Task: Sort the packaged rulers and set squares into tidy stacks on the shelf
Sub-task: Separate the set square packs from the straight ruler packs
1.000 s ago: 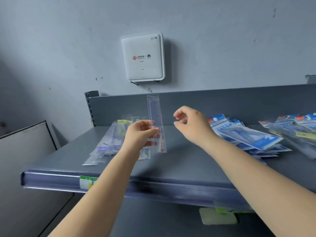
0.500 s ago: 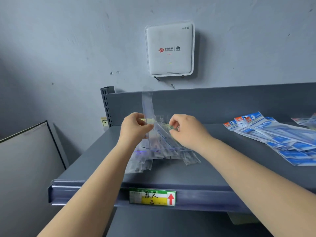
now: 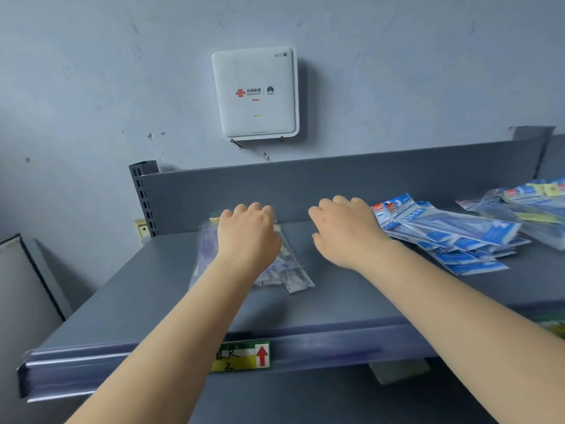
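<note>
A loose pile of clear ruler packets (image 3: 293, 276) lies at the left of the grey shelf (image 3: 336, 301). My left hand (image 3: 247, 234) rests on top of this pile, knuckles up, fingers bent down over its far end with the tips hidden. My right hand (image 3: 345, 231) hovers just right of it over bare shelf, fingers loosely curled and holding nothing. Touching its right side is a fanned pile of blue-and-white set-square packets (image 3: 452, 234). Another heap of packets (image 3: 526, 206) sits at the far right.
A grey back panel (image 3: 367, 179) and a slotted upright (image 3: 143, 197) close off the shelf's rear and left corner. A yellow-green price label (image 3: 241, 356) sits on the front rail. A white WiFi box (image 3: 255, 93) hangs on the wall above.
The upright ruler packet that my left hand held has come down onto the clear pile. My left hand now lies on the pile, and my right hand has let go and moved right.
</note>
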`<state>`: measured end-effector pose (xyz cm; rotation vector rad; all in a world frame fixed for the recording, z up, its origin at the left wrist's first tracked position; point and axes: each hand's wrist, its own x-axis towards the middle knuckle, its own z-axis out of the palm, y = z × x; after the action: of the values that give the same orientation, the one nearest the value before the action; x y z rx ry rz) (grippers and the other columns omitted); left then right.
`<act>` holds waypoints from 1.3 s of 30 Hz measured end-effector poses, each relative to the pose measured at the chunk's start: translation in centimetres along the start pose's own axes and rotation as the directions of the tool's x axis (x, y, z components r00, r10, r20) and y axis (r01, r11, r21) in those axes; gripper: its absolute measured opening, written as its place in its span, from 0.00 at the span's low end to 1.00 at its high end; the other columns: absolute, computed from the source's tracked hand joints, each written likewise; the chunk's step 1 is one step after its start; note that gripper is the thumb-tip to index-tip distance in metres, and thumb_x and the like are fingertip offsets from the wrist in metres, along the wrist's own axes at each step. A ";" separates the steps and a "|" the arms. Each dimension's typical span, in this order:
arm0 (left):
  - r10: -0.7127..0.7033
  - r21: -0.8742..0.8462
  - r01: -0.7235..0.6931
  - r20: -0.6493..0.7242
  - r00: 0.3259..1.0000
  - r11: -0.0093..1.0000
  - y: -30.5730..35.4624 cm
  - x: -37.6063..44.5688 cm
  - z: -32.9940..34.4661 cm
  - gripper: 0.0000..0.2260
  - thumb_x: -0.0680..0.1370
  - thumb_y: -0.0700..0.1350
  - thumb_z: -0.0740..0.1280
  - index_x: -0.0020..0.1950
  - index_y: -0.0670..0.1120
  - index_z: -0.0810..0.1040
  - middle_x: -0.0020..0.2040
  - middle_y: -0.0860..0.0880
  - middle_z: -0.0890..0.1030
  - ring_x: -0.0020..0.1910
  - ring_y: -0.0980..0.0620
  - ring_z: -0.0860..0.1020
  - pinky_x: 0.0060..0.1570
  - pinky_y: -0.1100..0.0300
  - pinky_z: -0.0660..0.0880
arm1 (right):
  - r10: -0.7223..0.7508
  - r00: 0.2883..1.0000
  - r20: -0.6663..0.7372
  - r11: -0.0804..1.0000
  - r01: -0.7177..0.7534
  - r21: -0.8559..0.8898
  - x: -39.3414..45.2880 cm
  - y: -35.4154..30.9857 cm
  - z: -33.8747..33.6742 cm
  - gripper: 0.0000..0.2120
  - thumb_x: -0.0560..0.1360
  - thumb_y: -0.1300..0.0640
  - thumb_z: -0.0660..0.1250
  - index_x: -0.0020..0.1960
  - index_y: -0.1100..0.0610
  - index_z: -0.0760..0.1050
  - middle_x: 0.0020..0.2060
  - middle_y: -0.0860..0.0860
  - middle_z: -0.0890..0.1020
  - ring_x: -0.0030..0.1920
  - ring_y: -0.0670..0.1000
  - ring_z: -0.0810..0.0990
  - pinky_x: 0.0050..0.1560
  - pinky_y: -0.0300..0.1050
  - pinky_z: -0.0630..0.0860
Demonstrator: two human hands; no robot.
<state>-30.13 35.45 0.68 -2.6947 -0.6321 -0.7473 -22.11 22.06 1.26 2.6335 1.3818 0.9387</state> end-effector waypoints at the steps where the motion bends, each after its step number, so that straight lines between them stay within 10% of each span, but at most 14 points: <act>1: 0.021 0.002 -0.021 0.006 1.000 1.000 1.2 0.1 -0.1 0.10 0.77 0.47 0.60 0.56 0.46 0.74 0.51 0.50 0.76 0.52 0.46 0.73 0.45 0.59 0.58 | 0.014 1.000 0.005 1.000 -0.014 -0.016 -0.7 1.0 -0.1 0.11 0.79 0.53 0.56 0.57 0.56 0.69 0.54 0.52 0.74 0.56 0.55 0.72 0.46 0.46 0.61; 24: 0.317 -0.223 -0.310 -0.004 0.948 0.924 38.3 1.6 -3.1 0.16 0.77 0.52 0.59 0.62 0.48 0.72 0.60 0.50 0.75 0.60 0.47 0.72 0.56 0.55 0.65 | 0.346 0.930 0.127 0.938 -0.345 -0.031 -23.2 31.7 -0.5 0.14 0.78 0.49 0.56 0.60 0.55 0.69 0.57 0.50 0.73 0.61 0.53 0.70 0.56 0.48 0.67; 39: 0.456 -0.164 -0.435 0.118 0.882 0.885 47.9 8.3 -1.7 0.15 0.79 0.52 0.58 0.60 0.46 0.73 0.61 0.48 0.75 0.60 0.47 0.73 0.54 0.56 0.66 | 0.504 0.846 0.177 0.843 -0.526 0.115 -25.6 44.1 3.9 0.12 0.77 0.47 0.59 0.55 0.51 0.73 0.55 0.48 0.76 0.57 0.52 0.74 0.49 0.43 0.67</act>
<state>-1.59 -3.89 -0.20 -2.8755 0.0279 -0.4734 1.66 -23.03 -2.03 3.2029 0.7429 0.6644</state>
